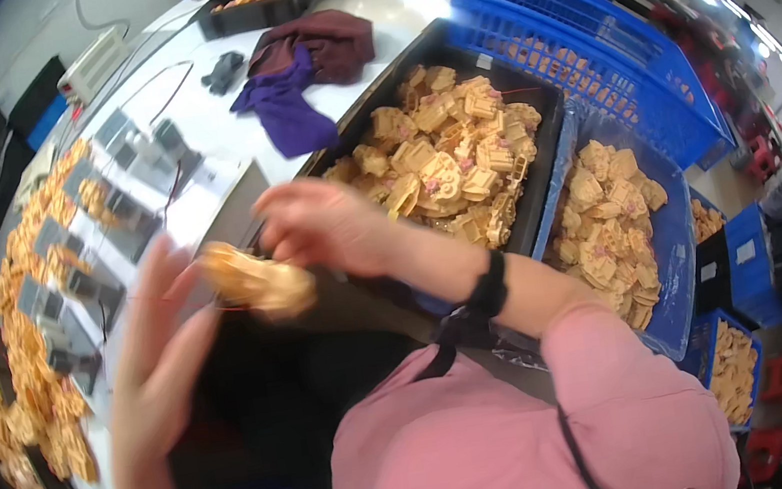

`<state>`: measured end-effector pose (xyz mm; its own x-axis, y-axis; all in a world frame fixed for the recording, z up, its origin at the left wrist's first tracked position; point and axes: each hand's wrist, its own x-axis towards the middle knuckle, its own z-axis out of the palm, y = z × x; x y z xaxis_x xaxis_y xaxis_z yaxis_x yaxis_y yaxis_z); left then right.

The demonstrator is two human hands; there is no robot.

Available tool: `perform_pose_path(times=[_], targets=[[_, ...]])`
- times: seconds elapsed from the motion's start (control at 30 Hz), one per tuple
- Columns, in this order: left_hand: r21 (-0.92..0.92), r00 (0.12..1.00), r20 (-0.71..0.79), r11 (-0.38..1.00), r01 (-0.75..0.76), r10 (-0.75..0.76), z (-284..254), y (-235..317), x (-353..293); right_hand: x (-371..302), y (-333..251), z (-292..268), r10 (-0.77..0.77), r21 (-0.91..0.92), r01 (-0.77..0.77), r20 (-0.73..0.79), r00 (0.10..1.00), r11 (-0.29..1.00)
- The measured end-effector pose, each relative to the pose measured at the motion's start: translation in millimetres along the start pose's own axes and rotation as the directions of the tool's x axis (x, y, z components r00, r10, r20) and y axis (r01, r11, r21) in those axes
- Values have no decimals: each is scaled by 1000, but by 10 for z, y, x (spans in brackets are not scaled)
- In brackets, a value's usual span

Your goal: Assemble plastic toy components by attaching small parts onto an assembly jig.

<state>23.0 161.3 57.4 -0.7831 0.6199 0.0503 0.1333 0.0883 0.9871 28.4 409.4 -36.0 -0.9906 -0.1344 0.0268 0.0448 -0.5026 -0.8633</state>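
While both hands were raised and blurred near the middle of the view, a tan part (260, 282) was in the space between them, its left end close to the thumb of the left hand (149, 351) and its upper right side just by the fingertips of the right hand (333, 228). The left hand was wide, its fingers stretched upward and the thumb apart; blur hid whether it touched the part. The right hand was narrower, its fingers bent inward, though I could not tell whether they gripped the part.

To the right of the right hand, a black tray (541, 166) held a heap of tan pieces (458, 148). Beyond that tray, farther right, a blue bin (682, 262) carried more pieces, with a blue lattice crate (696, 123) behind it. Ahead of the right hand, a purple cloth (286, 113) and a maroon cloth (340, 39) lay together on the white table (213, 134). Ahead and left of the left hand stood a row of grey fixtures (65, 293), and a long pile of tan parts (53, 416) stretched along their far left side. Black bands circled both wrists, and the right arm emerged from a pink sleeve (622, 372).
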Motion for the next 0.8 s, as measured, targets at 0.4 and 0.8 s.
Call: perform_pose_path(times=[0.4, 0.8], targets=[[335, 944, 22, 887, -317, 329, -133, -66, 260, -1189, -321, -1530, -516, -597, 131, -537, 668, 791], [538, 973, -227, 837, 99, 32, -153, 249, -765, -946, -416, -709, -536, -678, 275, -207, 819, 682]])
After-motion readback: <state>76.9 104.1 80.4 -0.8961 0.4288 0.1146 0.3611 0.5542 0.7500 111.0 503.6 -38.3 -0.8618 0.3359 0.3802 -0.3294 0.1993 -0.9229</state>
